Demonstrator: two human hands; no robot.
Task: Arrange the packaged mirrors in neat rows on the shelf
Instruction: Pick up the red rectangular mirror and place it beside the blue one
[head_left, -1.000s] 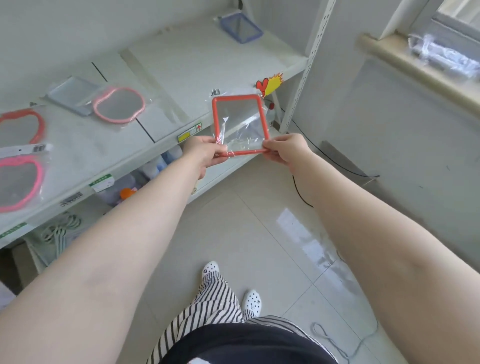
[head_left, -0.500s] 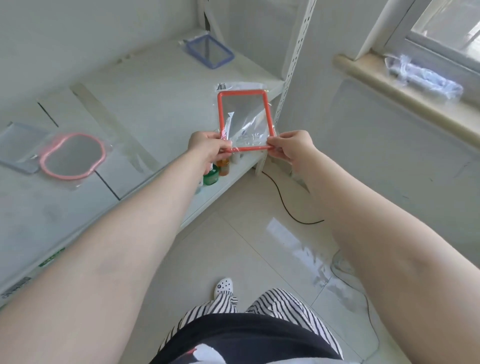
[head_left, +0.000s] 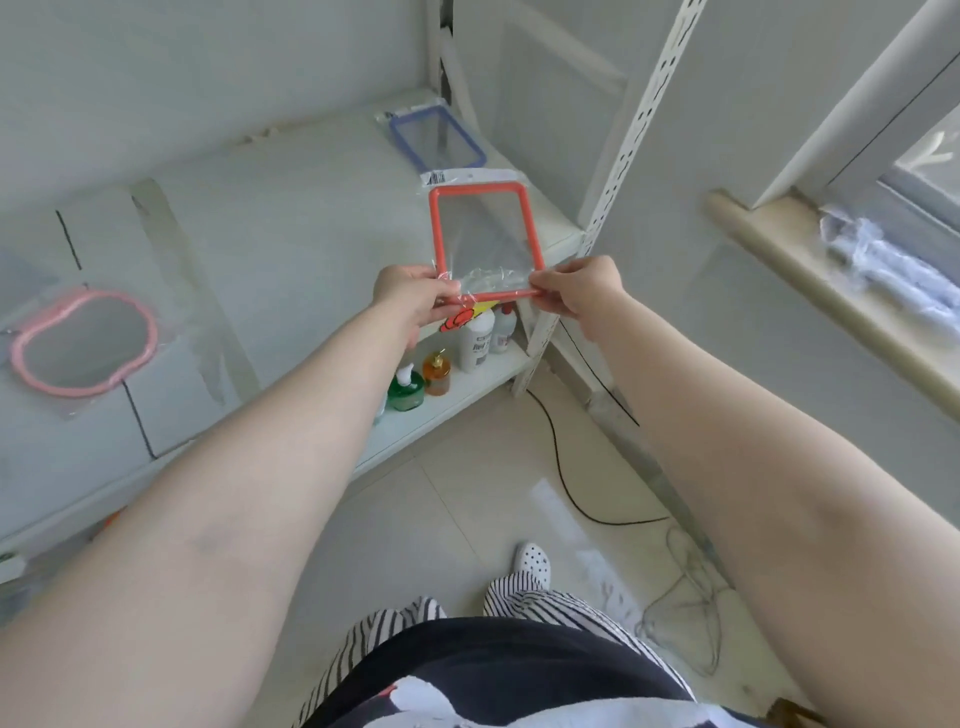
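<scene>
Head view: left hand (head_left: 410, 293) and right hand (head_left: 582, 286) pinching orange-framed mirror (head_left: 485, 241) bottom corners; lower flat onto shelf (head_left: 291, 218), squared below blue-framed mirror (head_left: 437, 136).

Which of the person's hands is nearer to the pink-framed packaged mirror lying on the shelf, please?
Left. The left hand grips the orange-framed mirror on the side facing the pink-framed packaged mirror; the right hand grips its far corner, farther away.
</scene>
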